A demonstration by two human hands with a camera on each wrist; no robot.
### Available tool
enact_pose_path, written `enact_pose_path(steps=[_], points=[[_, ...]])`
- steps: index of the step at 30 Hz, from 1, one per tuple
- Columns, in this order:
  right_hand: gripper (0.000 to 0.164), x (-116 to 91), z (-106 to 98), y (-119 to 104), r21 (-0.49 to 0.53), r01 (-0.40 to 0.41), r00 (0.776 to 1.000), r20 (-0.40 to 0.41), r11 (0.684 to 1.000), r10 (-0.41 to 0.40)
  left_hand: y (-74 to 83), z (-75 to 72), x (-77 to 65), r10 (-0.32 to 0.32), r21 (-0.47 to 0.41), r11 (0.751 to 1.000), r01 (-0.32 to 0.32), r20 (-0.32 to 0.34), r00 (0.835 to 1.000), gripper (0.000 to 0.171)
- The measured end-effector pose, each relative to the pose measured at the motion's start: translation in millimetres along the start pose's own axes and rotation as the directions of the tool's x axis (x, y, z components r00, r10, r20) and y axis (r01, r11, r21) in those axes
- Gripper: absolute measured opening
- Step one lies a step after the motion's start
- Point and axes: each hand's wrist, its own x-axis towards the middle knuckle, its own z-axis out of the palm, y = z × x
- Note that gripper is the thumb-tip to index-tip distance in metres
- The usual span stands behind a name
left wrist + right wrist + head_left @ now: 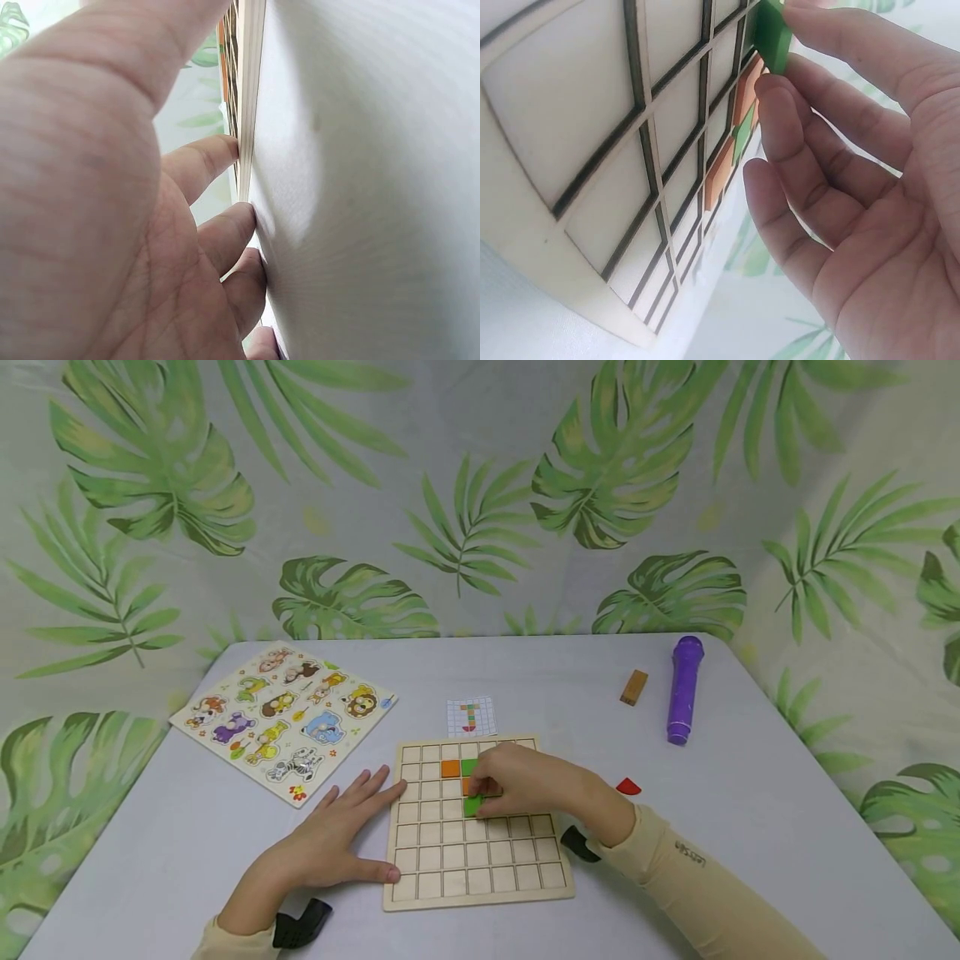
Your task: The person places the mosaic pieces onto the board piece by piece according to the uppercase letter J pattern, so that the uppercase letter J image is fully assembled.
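A wooden grid board (480, 903) lies flat before me. My right hand (525, 777) reaches over it and pinches a green square tile (772, 41) between thumb and finger, tilted at a cell near the middle. Just beyond it, an orange tile (450, 768), a green tile (468, 767) and another orange tile (720, 172) sit in cells, partly covered by the hand in the head view. My left hand (326, 843) is spread along the board's left side, with thumb and index fingertip (225, 150) touching its edge.
A small card with a coloured grid pattern (472, 717) lies behind the board. At the left is an animal puzzle board (285, 722). On the right are a red curved piece (628, 787), a small wooden block (633, 687) and a purple toy microphone (683, 693).
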Motion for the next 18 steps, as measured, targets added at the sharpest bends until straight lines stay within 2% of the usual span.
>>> enact_pose_path(steps=[18], points=[[0.014,1.3,1.7,2.6,0.021,-0.017,1.000,0.013,1.000,0.017,-0.2,0.6,-0.1,0.008,-0.005,1.000,-0.008,-0.008,1.000,0.116]])
